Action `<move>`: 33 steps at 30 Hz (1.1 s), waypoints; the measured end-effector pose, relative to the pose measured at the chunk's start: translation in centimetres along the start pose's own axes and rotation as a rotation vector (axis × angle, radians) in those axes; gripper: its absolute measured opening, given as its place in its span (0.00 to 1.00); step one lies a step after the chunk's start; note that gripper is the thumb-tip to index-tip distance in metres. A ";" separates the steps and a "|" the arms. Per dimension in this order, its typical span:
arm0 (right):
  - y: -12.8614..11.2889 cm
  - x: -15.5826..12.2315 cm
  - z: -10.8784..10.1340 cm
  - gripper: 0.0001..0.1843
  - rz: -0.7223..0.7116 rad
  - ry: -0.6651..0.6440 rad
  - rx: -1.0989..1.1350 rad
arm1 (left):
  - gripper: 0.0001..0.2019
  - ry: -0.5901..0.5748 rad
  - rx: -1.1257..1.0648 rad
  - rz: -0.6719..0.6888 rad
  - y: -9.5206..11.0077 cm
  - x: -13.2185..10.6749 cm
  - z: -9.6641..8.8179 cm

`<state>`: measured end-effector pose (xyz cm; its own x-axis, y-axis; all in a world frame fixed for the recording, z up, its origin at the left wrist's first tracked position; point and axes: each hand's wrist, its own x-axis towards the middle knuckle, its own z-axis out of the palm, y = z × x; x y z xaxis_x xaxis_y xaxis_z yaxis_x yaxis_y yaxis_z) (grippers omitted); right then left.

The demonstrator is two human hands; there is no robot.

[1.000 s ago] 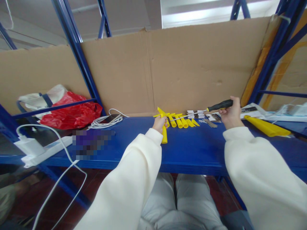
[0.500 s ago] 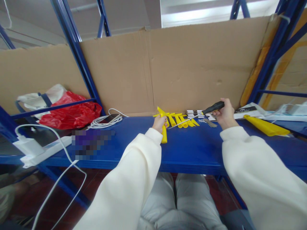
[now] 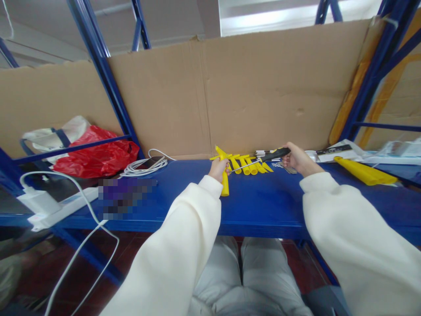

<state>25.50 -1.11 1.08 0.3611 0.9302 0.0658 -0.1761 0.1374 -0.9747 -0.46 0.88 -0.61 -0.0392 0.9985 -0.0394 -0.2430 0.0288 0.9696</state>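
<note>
My left hand (image 3: 219, 170) is closed around a yellow T-shaped plastic handle (image 3: 225, 186), its flared end up and its round tube end down. In my right hand (image 3: 296, 158) is a screwdriver (image 3: 275, 154) with a black grip, held by the end of that grip. Its thin metal shaft slants down to the left, and the tip is at the yellow handle beside my left fingers. Whether the tip touches the handle I cannot tell. Behind lies a row of similar yellow handles (image 3: 246, 167) on the blue shelf (image 3: 259, 206).
Flat metal pieces (image 3: 290, 169) and black-and-white packets (image 3: 261, 153) lie near the right hand. Farther right is a larger yellow tool (image 3: 365, 172). At left are a coiled white cable (image 3: 144, 167), a red plastic bag (image 3: 98, 151) and a power strip (image 3: 66, 206). Cardboard (image 3: 263, 96) closes the back.
My right hand has moved left and slightly down, bringing the screwdriver to a flatter angle with its tip closer to the yellow handle. My left hand has stayed in place.
</note>
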 end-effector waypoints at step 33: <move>1.9 -0.5 0.8 0.16 0.222 -0.134 -1.190 | 0.32 -0.045 0.363 0.064 -0.4 -0.1 0.1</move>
<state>24.29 -1.05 -0.63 0.3200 0.9313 -0.1742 0.7531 -0.3616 -0.5496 -0.29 0.74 -0.93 0.0012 0.9996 0.0271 0.1189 -0.0270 0.9925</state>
